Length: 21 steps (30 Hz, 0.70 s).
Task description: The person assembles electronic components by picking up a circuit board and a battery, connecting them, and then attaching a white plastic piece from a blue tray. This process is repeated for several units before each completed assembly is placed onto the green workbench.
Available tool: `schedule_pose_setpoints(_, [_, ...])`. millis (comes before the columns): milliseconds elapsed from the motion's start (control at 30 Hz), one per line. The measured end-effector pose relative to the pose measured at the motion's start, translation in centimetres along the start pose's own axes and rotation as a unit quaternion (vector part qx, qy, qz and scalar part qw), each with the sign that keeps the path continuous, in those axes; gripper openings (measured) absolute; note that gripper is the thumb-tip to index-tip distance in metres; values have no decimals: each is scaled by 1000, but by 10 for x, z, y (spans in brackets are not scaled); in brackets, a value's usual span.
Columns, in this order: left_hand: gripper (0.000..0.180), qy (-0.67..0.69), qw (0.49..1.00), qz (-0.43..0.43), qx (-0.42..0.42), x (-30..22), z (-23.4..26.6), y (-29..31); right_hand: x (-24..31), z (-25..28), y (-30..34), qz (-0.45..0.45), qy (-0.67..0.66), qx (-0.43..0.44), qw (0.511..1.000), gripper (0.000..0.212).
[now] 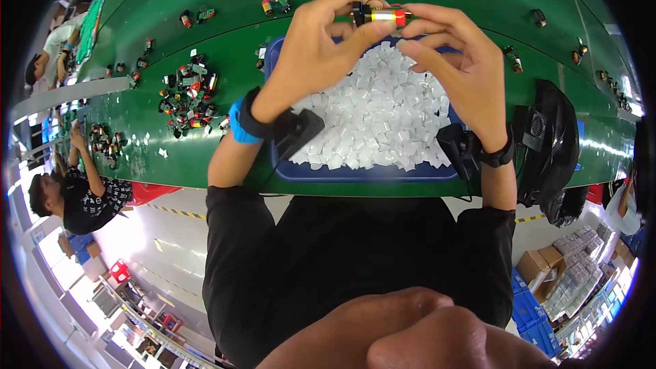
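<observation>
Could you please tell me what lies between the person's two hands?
The head view shows a small assembly with a yellow cylinder there, gripped by the left hand, its red end beside the right hand.

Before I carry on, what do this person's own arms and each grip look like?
Short black sleeves cover the upper arms. The left grip is gloveless, with a bright blue band, a black strap and a boxy black device at its wrist; the right grip is gloveless, with another black strap and another black device.
</observation>
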<state>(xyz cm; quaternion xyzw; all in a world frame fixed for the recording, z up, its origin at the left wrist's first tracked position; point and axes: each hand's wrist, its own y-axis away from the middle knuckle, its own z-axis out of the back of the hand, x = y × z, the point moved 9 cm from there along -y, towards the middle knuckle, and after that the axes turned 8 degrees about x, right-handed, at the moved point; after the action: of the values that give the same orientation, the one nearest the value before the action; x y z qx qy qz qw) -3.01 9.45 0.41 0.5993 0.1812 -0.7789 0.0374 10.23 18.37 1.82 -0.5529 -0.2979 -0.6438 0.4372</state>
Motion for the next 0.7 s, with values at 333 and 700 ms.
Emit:
schedule_pose_setpoints(333, [30,-483,864,4,141,128,128,-88,21,5,6,45,75,-4,996,40])
schedule_pose_setpoints(700, [26,-455,865,154,146,155,170,-27,20,6,4,62,111,19,992,27])
